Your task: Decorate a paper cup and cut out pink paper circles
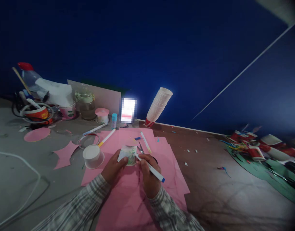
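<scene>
My left hand (115, 166) grips a small white paper cup (124, 154) with green and yellow drawing on its side. A white marker with a blue end (154, 171) is in my right hand (149, 173), its tip against or very near the cup's drawn side. Beneath both hands lie overlapping pink paper sheets (128, 199). Scissors (141, 147) rest just behind my right hand, their handles partly hidden by it. Beyond them are a yellow-tipped marker (145, 142) and a loose blue cap (137, 138). An upturned white cup (91, 155) stands left of my left hand.
A leaning stack of paper cups (159, 106) rises by the wall. Back left stand a glass jar (86, 106), a glue stick (114, 121) and a pink-topped cup (102, 115). Pink cutouts (65, 155) and a tape roll (88, 140) lie left. Cups and tools crowd a green mat (255, 173) right.
</scene>
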A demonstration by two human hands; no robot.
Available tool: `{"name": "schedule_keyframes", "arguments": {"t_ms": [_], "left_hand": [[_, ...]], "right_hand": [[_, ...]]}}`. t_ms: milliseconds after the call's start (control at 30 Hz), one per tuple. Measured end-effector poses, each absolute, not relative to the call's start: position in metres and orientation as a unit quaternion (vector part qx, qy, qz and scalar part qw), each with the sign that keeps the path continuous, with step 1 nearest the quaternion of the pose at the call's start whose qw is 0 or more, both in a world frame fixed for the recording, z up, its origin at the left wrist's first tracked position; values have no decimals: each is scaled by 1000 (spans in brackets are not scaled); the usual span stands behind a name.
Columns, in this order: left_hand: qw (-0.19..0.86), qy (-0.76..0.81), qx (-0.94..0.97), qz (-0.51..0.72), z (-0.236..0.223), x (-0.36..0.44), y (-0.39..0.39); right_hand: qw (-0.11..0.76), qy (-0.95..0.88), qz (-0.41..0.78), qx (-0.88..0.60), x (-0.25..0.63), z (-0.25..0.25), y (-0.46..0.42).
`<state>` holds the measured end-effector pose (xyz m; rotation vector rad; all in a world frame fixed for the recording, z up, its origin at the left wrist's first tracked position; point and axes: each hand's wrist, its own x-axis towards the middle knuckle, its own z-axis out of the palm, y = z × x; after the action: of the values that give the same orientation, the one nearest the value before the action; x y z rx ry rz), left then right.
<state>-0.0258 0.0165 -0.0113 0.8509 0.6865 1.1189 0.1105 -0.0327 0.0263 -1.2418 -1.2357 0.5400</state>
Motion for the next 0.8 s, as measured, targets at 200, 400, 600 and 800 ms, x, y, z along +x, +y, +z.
{"name": "schedule_keyframes", "arguments": {"t_ms": [200,400,600,800], "left_hand": [[687,322,412,504,-13,-27,17],[697,306,421,493,-13,-27,16],[678,332,434,492,-16,-28,17],[661,339,456,491,-13,-28,17]], "right_hand": [[618,-518,255,-533,111,23,-32],[620,-507,271,-533,112,24,-33],[622,-489,282,-543,111,21,-33],[624,-514,243,-535,109,17,-33]]}}
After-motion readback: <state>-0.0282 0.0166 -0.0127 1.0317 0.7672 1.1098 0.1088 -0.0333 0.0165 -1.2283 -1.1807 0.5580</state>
